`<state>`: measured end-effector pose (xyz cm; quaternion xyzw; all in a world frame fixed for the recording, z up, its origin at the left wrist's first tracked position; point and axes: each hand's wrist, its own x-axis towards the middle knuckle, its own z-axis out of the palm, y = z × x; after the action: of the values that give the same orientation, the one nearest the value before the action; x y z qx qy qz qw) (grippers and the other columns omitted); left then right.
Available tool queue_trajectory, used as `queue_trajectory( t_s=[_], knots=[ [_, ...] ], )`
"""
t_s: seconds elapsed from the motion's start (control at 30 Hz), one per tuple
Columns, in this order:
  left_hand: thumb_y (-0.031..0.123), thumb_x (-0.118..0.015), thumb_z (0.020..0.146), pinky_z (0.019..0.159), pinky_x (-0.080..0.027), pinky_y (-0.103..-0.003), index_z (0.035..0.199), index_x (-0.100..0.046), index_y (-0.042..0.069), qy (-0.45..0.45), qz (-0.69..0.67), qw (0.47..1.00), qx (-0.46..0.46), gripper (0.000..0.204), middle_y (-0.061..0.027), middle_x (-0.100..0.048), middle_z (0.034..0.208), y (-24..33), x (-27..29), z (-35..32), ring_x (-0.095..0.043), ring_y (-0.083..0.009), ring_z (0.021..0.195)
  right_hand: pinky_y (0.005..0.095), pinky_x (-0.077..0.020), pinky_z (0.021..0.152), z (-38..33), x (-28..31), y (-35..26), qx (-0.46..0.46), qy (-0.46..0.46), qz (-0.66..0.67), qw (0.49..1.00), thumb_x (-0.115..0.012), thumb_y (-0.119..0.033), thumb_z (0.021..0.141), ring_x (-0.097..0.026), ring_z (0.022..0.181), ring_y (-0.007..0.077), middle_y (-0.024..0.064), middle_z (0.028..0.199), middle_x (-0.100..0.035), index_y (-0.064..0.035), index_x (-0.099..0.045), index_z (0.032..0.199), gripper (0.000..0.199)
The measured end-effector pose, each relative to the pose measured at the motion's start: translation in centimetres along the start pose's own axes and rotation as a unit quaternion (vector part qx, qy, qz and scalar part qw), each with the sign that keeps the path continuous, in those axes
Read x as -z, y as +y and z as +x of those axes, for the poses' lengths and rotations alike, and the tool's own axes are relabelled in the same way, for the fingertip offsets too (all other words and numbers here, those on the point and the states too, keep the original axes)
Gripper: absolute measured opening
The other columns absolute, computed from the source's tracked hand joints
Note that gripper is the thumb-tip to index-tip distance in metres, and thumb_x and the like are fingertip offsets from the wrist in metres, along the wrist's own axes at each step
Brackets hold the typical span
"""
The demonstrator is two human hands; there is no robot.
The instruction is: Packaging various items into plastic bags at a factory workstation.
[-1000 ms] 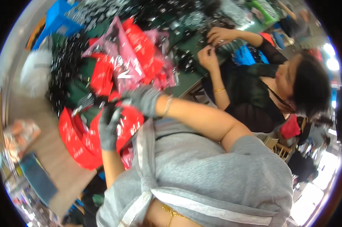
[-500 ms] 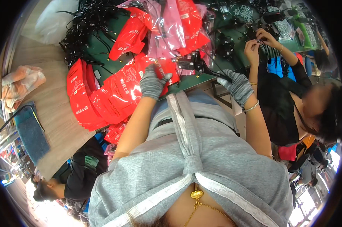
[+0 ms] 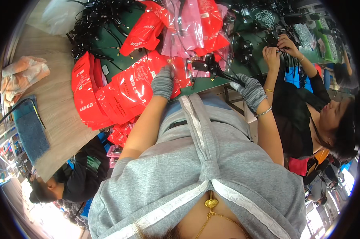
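My left hand [image 3: 163, 83], in a grey knit glove, pinches the right-hand end of a red printed plastic bag [image 3: 130, 85] at the table's front edge. Its fingertips are curled and partly hidden against the bag. My right hand [image 3: 249, 92], gloved alike, grips the long slim end of a black brake lever [image 3: 208, 67]. The lever's blocky end points left, just beside the bag end near my left hand. Whether its tip is inside the bag or only over it, I cannot tell. More red bags [image 3: 83, 89] lie fanned in a stack to the left.
Filled red and pink bags [image 3: 188, 28] are piled at the back. Black cabled parts [image 3: 96, 28] heap at the back left, others [image 3: 243, 49] at the right. A co-worker's hands [image 3: 279, 51] handle black parts at my right. A wooden board [image 3: 58, 87] stands left.
The left hand's fingers, spread on the bag before, are now closed on its end. The view has shifted slightly; the right hand keeps its grip on the lever.
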<state>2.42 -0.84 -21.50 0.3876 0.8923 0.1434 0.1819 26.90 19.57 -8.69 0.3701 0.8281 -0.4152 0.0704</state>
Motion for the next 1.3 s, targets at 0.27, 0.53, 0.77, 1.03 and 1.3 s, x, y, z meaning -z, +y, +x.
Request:
queue_trajectory(
  t_s=[0.27, 0.53, 0.77, 1.03, 1.3],
  knots=[
    [0.029, -0.053, 0.092, 0.074, -0.051, -0.048, 0.117, -0.053, 0.008, 0.093, -0.056, 0.993, 0.05, 0.032, -0.0189, -0.065, 0.103, -4.3, 0.3, -3.0, -0.064, -0.0389, 0.089, 0.0373, -0.049, 0.082, -0.5, -0.4, 0.7, 0.007, -0.012, -0.006, 1.0, -0.066, -0.029, 0.087, -0.063, 0.092, 0.0353, 0.0192, 0.098, -0.067, -0.0028, -0.063, 0.113, 0.037],
    [0.029, -0.055, 0.091, 0.069, -0.051, -0.048, 0.11, -0.057, 0.009, 0.127, 0.04, 0.991, 0.027, 0.028, -0.0174, -0.065, 0.094, -5.3, 3.2, -4.8, -0.064, -0.037, 0.08, 0.0367, -0.0488, 0.085, 0.2, -1.2, 2.1, 0.005, -0.018, 0.003, 1.0, -0.066, -0.03, 0.087, -0.063, 0.095, 0.0341, 0.0201, 0.102, -0.066, -0.0029, -0.061, 0.118, 0.042],
    [0.043, -0.063, 0.085, 0.079, -0.051, -0.045, 0.117, -0.055, 0.007, 0.029, 0.027, 0.999, 0.029, 0.049, -0.0182, -0.061, 0.111, 1.6, 2.3, -1.5, -0.063, -0.0352, 0.096, 0.037, -0.0486, 0.085, 1.2, -1.5, 0.3, 0.031, -0.053, 0.009, 0.998, -0.064, -0.029, 0.089, -0.063, 0.095, 0.0346, 0.0202, 0.102, -0.066, -0.0034, -0.061, 0.119, 0.039],
    [0.039, -0.056, 0.089, 0.076, -0.051, -0.048, 0.116, -0.053, 0.005, 0.033, 0.026, 0.999, 0.023, 0.043, -0.024, -0.06, 0.114, 0.0, 0.4, -0.6, -0.063, -0.0378, 0.092, 0.0373, -0.0487, 0.084, 1.0, -1.3, -0.6, 0.018, -0.054, -0.058, 0.997, -0.065, -0.029, 0.088, -0.063, 0.095, 0.0354, 0.0208, 0.102, -0.066, -0.0038, -0.061, 0.118, 0.039],
    [0.028, -0.053, 0.093, 0.078, -0.05, -0.046, 0.11, -0.06, 0.005, 0.052, -0.106, 0.993, 0.011, 0.029, -0.0225, -0.064, 0.103, -1.5, 1.7, -0.6, -0.063, -0.0393, 0.092, 0.0373, -0.049, 0.083, 1.5, -2.6, -0.1, 0.05, -0.053, -0.047, 0.996, -0.065, -0.03, 0.087, -0.063, 0.094, 0.0349, 0.0198, 0.102, -0.066, -0.0035, -0.063, 0.114, 0.038]
  ],
)
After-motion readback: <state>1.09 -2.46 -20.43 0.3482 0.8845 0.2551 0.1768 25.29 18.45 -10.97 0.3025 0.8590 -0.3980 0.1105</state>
